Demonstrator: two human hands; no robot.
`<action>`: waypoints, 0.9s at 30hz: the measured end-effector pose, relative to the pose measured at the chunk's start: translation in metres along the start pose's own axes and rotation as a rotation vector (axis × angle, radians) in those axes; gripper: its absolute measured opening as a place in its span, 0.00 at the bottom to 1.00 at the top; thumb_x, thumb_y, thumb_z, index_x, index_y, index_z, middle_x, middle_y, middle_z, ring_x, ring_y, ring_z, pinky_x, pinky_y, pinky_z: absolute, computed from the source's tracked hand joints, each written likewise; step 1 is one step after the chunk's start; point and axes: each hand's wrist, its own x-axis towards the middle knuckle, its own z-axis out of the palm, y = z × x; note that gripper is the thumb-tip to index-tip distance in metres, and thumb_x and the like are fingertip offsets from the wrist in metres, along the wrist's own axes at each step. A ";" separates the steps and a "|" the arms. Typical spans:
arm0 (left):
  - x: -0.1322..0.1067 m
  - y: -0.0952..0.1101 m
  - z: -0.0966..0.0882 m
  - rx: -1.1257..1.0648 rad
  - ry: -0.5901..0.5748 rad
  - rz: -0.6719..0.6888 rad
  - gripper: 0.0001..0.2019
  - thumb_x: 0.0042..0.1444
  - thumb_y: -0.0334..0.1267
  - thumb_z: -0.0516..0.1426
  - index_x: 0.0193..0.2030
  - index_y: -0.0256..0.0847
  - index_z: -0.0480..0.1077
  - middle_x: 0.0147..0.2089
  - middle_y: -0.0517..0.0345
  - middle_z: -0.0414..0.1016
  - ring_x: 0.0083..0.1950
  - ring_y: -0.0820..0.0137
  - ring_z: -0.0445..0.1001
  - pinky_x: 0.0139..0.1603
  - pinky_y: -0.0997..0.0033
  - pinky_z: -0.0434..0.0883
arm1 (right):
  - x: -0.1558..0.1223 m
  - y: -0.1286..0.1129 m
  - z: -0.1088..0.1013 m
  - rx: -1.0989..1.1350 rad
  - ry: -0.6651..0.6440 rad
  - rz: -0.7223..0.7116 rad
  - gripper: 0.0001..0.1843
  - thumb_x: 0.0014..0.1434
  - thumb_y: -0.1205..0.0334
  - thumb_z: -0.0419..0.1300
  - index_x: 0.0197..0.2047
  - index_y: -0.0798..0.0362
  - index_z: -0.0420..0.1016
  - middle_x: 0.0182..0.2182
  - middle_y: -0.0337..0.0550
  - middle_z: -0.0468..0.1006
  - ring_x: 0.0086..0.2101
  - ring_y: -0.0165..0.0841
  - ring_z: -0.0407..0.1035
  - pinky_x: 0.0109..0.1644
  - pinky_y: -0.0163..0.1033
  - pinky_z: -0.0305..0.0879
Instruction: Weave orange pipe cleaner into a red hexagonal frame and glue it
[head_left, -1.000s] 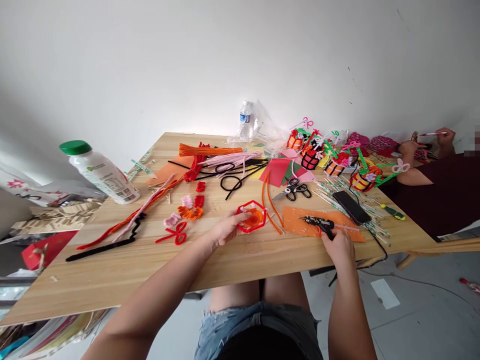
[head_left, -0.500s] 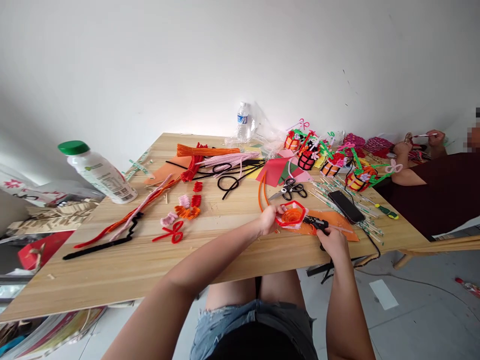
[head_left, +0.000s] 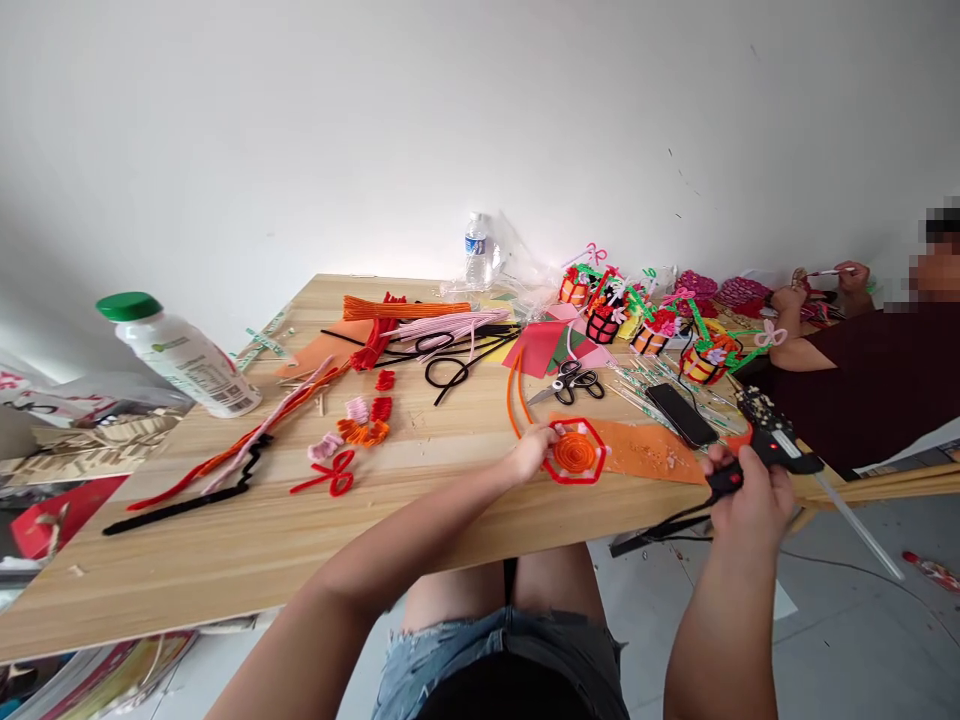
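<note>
My left hand [head_left: 531, 453] is closed on the left edge of a small pipe-cleaner basket [head_left: 576, 452], which has a red hexagonal rim and an orange coil inside. An orange pipe cleaner [head_left: 514, 395] curves up on the table just behind that hand. In my right hand [head_left: 752, 498] is a black hot glue gun [head_left: 772, 452], gripped by its handle and lifted at the table's right front. Its nozzle end is crusted with bits, and a clear glue stick [head_left: 862, 525] juts out of its back. Between the hands lies an orange sheet [head_left: 645, 450] with glue specks.
Scissors [head_left: 566, 382], a phone [head_left: 681, 415] and several finished flower baskets [head_left: 705, 360] lie beyond my hands. Pipe cleaners [head_left: 409, 308] and a white bottle [head_left: 180, 355] are on the left. A co-worker [head_left: 870, 375] sits at the right. The gun's cord [head_left: 667, 530] hangs over the front edge.
My right hand has swung the glue gun away from the basket, to the right and turned it. The basket in my left hand now shows its coil more squarely. The view has shifted slightly.
</note>
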 end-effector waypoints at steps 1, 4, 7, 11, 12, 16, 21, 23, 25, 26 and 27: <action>-0.007 0.005 -0.004 -0.013 0.015 0.023 0.03 0.44 0.29 0.53 0.28 0.37 0.64 0.24 0.63 0.67 0.24 0.76 0.66 0.23 0.78 0.62 | -0.010 -0.008 -0.001 0.030 -0.074 0.009 0.12 0.47 0.56 0.64 0.32 0.53 0.67 0.19 0.33 0.70 0.20 0.28 0.65 0.21 0.32 0.61; -0.028 0.019 -0.021 -0.026 0.082 0.079 0.07 0.47 0.34 0.55 0.34 0.37 0.68 0.25 0.59 0.71 0.26 0.71 0.71 0.26 0.74 0.68 | -0.043 -0.022 0.000 -0.004 -0.311 0.083 0.10 0.53 0.55 0.62 0.34 0.52 0.70 0.21 0.37 0.72 0.20 0.30 0.67 0.21 0.34 0.61; -0.046 0.027 -0.040 -0.063 0.196 0.097 0.09 0.47 0.34 0.56 0.37 0.36 0.69 0.28 0.57 0.73 0.28 0.71 0.73 0.28 0.73 0.69 | -0.073 -0.022 0.009 -0.095 -0.570 0.205 0.13 0.58 0.52 0.59 0.39 0.54 0.73 0.25 0.44 0.77 0.21 0.33 0.69 0.25 0.40 0.66; -0.057 0.028 -0.059 -0.082 0.275 -0.001 0.10 0.49 0.34 0.56 0.40 0.36 0.69 0.28 0.58 0.74 0.24 0.72 0.71 0.23 0.75 0.67 | -0.102 -0.012 0.039 -0.204 -0.804 0.312 0.17 0.59 0.49 0.58 0.42 0.54 0.73 0.26 0.44 0.77 0.22 0.32 0.70 0.27 0.40 0.69; -0.058 0.027 -0.062 -0.079 0.292 -0.015 0.10 0.49 0.33 0.56 0.40 0.37 0.69 0.29 0.58 0.74 0.25 0.73 0.71 0.23 0.76 0.67 | -0.108 -0.010 0.047 -0.212 -0.827 0.334 0.17 0.59 0.49 0.58 0.42 0.54 0.72 0.26 0.43 0.77 0.22 0.32 0.70 0.27 0.39 0.69; -0.057 0.023 -0.072 -0.041 0.295 -0.009 0.11 0.49 0.35 0.59 0.40 0.37 0.67 0.32 0.57 0.76 0.26 0.74 0.73 0.23 0.77 0.67 | -0.122 -0.001 0.069 -0.213 -0.843 0.392 0.18 0.57 0.47 0.60 0.41 0.53 0.71 0.34 0.45 0.76 0.25 0.30 0.71 0.26 0.37 0.70; -0.056 0.020 -0.071 0.003 0.284 0.064 0.15 0.49 0.43 0.63 0.34 0.39 0.62 0.29 0.60 0.73 0.27 0.73 0.73 0.24 0.78 0.68 | -0.127 0.004 0.078 -0.258 -0.800 0.379 0.20 0.56 0.46 0.61 0.42 0.53 0.69 0.38 0.46 0.75 0.28 0.30 0.71 0.26 0.36 0.71; -0.056 0.019 -0.069 0.037 0.296 0.065 0.14 0.51 0.43 0.62 0.34 0.39 0.61 0.28 0.60 0.73 0.26 0.73 0.72 0.23 0.77 0.69 | -0.128 0.006 0.079 -0.279 -0.787 0.363 0.20 0.55 0.46 0.61 0.42 0.53 0.69 0.37 0.46 0.75 0.27 0.30 0.70 0.26 0.36 0.71; -0.056 0.019 -0.067 0.072 0.296 0.053 0.13 0.52 0.42 0.61 0.34 0.40 0.60 0.28 0.59 0.73 0.25 0.73 0.72 0.22 0.76 0.70 | -0.128 0.009 0.080 -0.289 -0.788 0.345 0.20 0.56 0.45 0.61 0.42 0.53 0.69 0.37 0.46 0.75 0.28 0.30 0.70 0.25 0.35 0.71; -0.056 0.019 -0.066 0.082 0.289 0.047 0.13 0.52 0.42 0.61 0.35 0.40 0.60 0.28 0.59 0.73 0.25 0.73 0.72 0.21 0.76 0.70 | -0.129 0.011 0.080 -0.295 -0.789 0.339 0.20 0.56 0.45 0.60 0.42 0.53 0.69 0.37 0.46 0.75 0.29 0.31 0.70 0.25 0.35 0.71; -0.056 0.019 -0.066 0.088 0.280 0.042 0.13 0.52 0.41 0.61 0.35 0.40 0.60 0.28 0.59 0.73 0.24 0.73 0.72 0.20 0.76 0.69 | -0.129 0.012 0.079 -0.303 -0.786 0.333 0.20 0.56 0.45 0.60 0.42 0.53 0.69 0.37 0.46 0.75 0.29 0.31 0.70 0.25 0.35 0.71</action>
